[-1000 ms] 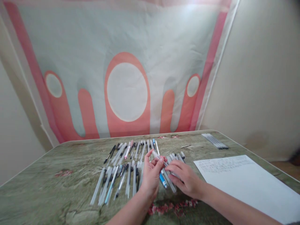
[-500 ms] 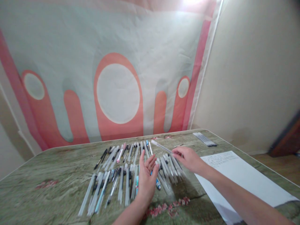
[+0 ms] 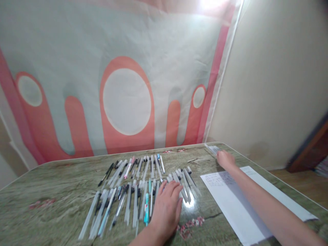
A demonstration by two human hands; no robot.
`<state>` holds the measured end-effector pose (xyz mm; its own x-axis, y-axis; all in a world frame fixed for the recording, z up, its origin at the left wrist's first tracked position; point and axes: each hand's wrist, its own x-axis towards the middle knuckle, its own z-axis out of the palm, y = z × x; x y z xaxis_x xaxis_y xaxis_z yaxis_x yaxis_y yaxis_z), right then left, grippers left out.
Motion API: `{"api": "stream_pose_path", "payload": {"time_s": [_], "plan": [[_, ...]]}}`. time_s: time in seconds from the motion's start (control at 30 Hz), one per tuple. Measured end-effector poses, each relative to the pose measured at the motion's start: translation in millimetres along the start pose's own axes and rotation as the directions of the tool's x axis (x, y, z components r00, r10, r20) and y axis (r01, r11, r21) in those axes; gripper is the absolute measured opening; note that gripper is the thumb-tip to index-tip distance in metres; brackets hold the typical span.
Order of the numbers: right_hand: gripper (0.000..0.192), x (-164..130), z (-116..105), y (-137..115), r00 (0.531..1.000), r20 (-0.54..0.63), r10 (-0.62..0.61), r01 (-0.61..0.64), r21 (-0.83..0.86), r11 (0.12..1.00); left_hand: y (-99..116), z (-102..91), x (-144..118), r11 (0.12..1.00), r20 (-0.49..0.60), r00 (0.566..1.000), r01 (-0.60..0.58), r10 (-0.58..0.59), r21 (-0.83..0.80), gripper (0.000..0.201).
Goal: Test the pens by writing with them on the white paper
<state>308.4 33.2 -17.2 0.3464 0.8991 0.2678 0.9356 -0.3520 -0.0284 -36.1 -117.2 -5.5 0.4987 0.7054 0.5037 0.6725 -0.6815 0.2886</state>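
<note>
My left hand (image 3: 167,206) lies palm down over the right end of the near row of pens (image 3: 134,205). Its fingers are slightly bent and loosely apart, with the thumb out to the side; some pens are hidden beneath it. At the far right of the table, my right hand (image 3: 226,160) is closed at the near end of a small group of clear-barrelled pens (image 3: 211,148). Its fingertips are partly hidden, and they seem to pinch a pen laid along that group. Beside my left hand is a turquoise pen (image 3: 146,208).
Behind the near row lies another row of pens (image 3: 140,167), and a slanted bunch of pens (image 3: 185,184) sits right of my left hand. A sheet of paper with handwriting (image 3: 217,194) is under my right forearm. A printed cloth (image 3: 128,102) hangs behind the marbled table (image 3: 56,177).
My right hand has carried a pen away from the middle of the table to the group at the far right. My left hand has turned palm down and lowered onto the pens.
</note>
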Motion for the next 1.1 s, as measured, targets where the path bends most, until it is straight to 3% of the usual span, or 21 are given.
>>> {"api": "stream_pose_path", "payload": {"time_s": [0.3,0.57,0.73,0.93,1.0,1.1], "plan": [[0.024,0,11,6,1.0,0.008,-0.003,0.003,-0.04,0.999,8,-4.9,0,0.999,0.019,1.0,-0.024,0.025,-0.045,0.039],[0.025,-8,0,3,1.0,-0.013,-0.004,0.005,0.067,0.998,8,-5.0,1,0.998,0.044,0.999,-0.012,0.015,-0.06,0.036],[0.028,-28,-14,-25,0.981,0.059,-0.183,0.162,0.258,0.952,8,-3.5,0,0.998,0.078,0.997,-0.002,0.007,-0.056,0.031],[0.022,-75,-19,-70,0.847,0.166,-0.506,0.35,0.543,0.764,9,-4.0,1,0.999,0.079,0.997,-0.003,0.007,-0.052,0.03],[0.019,-88,-19,-77,0.822,0.16,-0.546,0.357,0.602,0.714,10,-5.5,1,0.998,0.086,0.996,-0.003,0.008,-0.055,0.029],[0.016,-97,-19,-82,0.826,0.151,-0.544,0.354,0.611,0.708,10,-7.4,2,0.998,0.094,0.995,-0.009,0.015,-0.061,0.029]]}}
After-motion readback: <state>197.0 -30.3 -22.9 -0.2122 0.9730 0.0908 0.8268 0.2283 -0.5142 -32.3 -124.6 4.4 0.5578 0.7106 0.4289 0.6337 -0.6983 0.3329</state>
